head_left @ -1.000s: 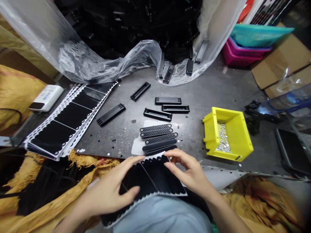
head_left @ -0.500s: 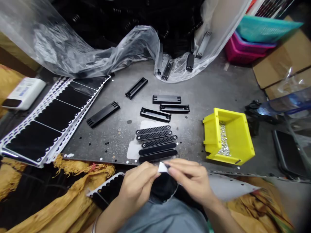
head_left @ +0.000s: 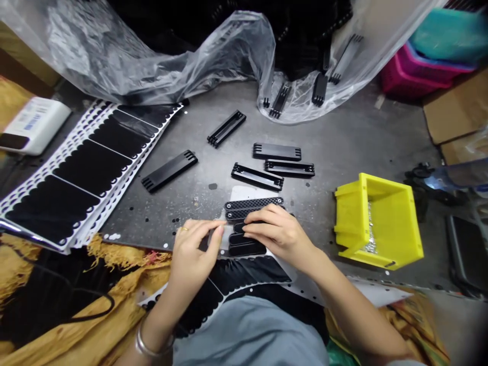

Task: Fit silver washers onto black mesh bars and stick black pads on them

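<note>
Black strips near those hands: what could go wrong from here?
The nearest black strip lies close to the edge of the table, so a bump from the right hand might knock it off. The black sheet lies against the person's blue-grey clothing and could slip or crease. The yellow bin is open at the top; if knocked, its small shiny pieces could spill.

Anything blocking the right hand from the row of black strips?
Nothing visible: the right hand is over the row of black strips, though contact is unclear. The left hand is at their left; the yellow bin is farther right.
</note>
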`<state>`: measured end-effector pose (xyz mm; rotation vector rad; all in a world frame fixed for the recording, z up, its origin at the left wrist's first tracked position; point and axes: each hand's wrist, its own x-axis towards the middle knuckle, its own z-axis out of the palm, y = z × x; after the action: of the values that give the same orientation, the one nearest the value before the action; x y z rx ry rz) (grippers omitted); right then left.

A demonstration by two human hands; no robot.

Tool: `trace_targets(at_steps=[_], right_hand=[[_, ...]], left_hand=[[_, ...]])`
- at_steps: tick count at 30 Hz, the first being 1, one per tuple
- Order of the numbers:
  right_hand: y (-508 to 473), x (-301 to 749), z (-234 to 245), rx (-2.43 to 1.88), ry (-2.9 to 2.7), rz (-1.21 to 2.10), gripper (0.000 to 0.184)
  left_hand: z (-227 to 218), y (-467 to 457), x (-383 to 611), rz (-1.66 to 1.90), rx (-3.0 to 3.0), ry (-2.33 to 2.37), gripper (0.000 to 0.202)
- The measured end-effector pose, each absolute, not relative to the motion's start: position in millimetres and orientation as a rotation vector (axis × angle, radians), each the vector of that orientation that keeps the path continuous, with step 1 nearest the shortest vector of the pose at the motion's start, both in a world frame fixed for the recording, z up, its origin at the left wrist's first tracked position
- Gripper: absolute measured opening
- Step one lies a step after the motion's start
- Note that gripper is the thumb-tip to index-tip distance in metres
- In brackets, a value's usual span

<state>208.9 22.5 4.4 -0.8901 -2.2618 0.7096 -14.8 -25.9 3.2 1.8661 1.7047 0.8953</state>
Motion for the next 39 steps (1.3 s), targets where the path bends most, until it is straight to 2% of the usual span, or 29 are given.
trace_targets(at_steps=[5,11,16,20,30,33,34,35,38,39], right_hand=[[21,208,2,-0.903,-2.317,0.619,0.015],[17,214,14,-0.945,-2.408,0.535,0.017],[13,254,18,-1.256,-2.078,0.777,0.019],[13,267,8,-1.248,-1.914,0.842,0.014],[16,265,1,-1.197,-1.954,0.751,0.016],[12,272,2,-1.41,-1.81,0.59,0.027],[10,272,2,-1.483,-1.726,0.571,0.033],[7,272,1,-1.531,-1.652,0.6,0.038],[-4,261,0,-1.541,-1.573,0.919,0.048],[-8,256,0,-1.525,-1.578,1.036,0.052]], left_hand=[[-4,-21,-12,0.87,1.678,1.615,0.02],[-8,-16,2,0.895,1.614,1.708,0.016],[-11,-17,0,0.905,1.616,1.7,0.018],[-14,-17,-3,0.91,1.619,1.699,0.016],[-14,-17,-5,0.897,1.672,1.698,0.018],[-10,-20,-2,0.978,1.892,1.748,0.012],[-8,-20,0,0.998,1.993,1.745,0.016],[-7,-20,3,0.99,2.091,1.723,0.035],[-5,-14,10,0.774,2.296,1.567,0.111],[-6,-11,12,0.69,2.333,1.515,0.124]])
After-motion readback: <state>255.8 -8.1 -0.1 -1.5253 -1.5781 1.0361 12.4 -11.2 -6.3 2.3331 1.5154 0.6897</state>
